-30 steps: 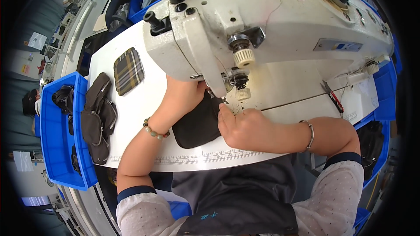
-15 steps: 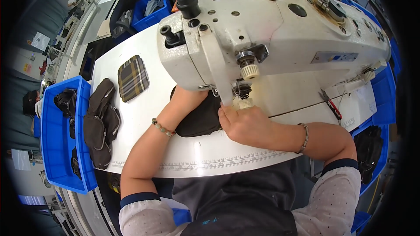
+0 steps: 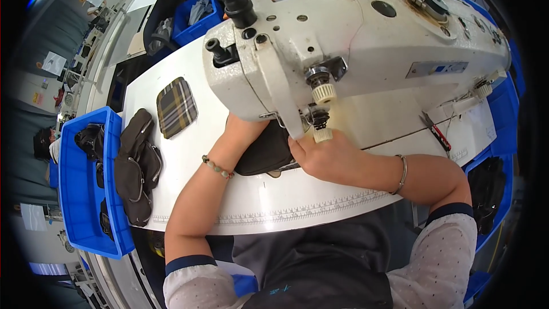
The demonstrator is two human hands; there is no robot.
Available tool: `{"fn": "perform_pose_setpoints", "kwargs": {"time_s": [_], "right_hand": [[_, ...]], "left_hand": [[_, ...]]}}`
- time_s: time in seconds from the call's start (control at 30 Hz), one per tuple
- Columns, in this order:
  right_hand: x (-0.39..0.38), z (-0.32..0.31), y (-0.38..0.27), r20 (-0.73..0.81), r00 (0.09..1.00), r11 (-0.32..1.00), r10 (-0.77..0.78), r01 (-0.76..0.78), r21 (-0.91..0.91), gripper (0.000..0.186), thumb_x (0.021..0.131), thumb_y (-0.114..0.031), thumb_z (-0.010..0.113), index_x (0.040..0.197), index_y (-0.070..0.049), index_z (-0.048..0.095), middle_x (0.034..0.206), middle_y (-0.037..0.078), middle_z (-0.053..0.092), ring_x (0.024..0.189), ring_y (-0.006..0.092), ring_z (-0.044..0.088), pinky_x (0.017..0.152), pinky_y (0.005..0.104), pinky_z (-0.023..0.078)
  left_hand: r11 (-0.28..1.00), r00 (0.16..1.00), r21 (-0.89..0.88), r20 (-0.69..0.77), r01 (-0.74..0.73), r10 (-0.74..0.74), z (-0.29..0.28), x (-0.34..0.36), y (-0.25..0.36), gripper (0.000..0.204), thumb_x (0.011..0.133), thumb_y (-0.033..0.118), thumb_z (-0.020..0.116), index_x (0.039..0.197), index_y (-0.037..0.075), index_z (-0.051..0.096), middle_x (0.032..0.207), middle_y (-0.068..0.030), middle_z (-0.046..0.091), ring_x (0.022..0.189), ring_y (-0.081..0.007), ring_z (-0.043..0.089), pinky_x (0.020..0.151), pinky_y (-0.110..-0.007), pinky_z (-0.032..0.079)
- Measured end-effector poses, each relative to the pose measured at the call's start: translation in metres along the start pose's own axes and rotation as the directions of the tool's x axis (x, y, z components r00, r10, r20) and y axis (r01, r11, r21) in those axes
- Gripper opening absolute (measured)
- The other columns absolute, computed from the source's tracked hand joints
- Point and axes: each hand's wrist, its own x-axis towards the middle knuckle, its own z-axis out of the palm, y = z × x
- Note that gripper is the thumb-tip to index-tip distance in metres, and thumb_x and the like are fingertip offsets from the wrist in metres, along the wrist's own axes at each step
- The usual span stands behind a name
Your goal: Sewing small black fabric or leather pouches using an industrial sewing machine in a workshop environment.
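A dark brown fabric piece (image 3: 260, 156) with a rounded corner lies flat on the white table under the head of a sewing machine (image 3: 246, 74). My left hand (image 3: 247, 130) rests at the far left part of this piece; the machine head covers its fingers. At the right end of the piece my right hand (image 3: 325, 153) is closed, thumb and fingers pinching its edge just below the tension knobs (image 3: 323, 94). A small light-coloured bit peeks out from beneath the near edge. Needle and presser foot are hidden behind the machine.
To the left lie a plaid fabric piece (image 3: 176, 107) and a dark zippered pouch (image 3: 136, 171). Beside the table stands a blue bin (image 3: 68, 189) with dark items. Red-handled snips (image 3: 439, 136) lie right, and a ruler strip (image 3: 297, 213) follows the front edge.
The fabric piece has turned slightly under the machine head, and a light bit now shows at its near edge. My right hand stays closed at its right end. The whole view shifted a little.
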Motion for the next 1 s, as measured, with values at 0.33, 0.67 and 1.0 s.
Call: {"fn": "perform_pose_setpoints", "kwargs": {"time_s": [0.33,0.67,1.0], "right_hand": [[-0.002,0.016,0.024,-0.139,0.972,0.971,0.187,-0.162,0.176,0.012,0.066,-0.022,0.066,0.071,-0.012,0.064,0.055,0.005,0.054,0.046,0.0221,0.058,0.039,0.0349,0.042],[0.004,0.005,0.021,-0.13,0.973,0.975,0.188,-0.17,0.142,0.007,0.067,-0.014,0.065,0.067,-0.01,0.059,0.061,0.006,0.057,0.051,0.0224,0.06,0.043,0.0342,0.046],[0.007,0.0,0.019,-0.093,0.995,0.987,0.029,-0.014,0.16,0.012,0.065,-0.01,0.062,0.065,-0.007,0.05,0.056,0.005,0.049,0.048,0.0213,0.057,0.041,0.0341,0.044]], "left_hand": [[1.0,0.962,-0.023,0.271,0.019,-0.012,-0.079,-0.037,0.092,0.038,0.07,0.013,0.073,0.105,0.006,0.062,0.107,-0.0092,0.061,0.108,-0.027,0.054,0.099,-0.048,0.032],[0.838,0.93,0.473,-0.092,-0.273,0.355,-0.052,-0.04,0.093,0.024,0.067,0.009,0.067,0.091,0.008,0.063,0.084,-0.0011,0.058,0.08,-0.0164,0.057,0.08,-0.035,0.043],[0.912,0.928,0.294,-0.151,-0.287,0.341,-0.031,-0.042,0.071,0.028,0.047,0.015,0.071,0.069,0.013,0.053,0.062,0.0007,0.046,0.053,-0.0153,0.051,0.047,-0.029,0.038]]}}
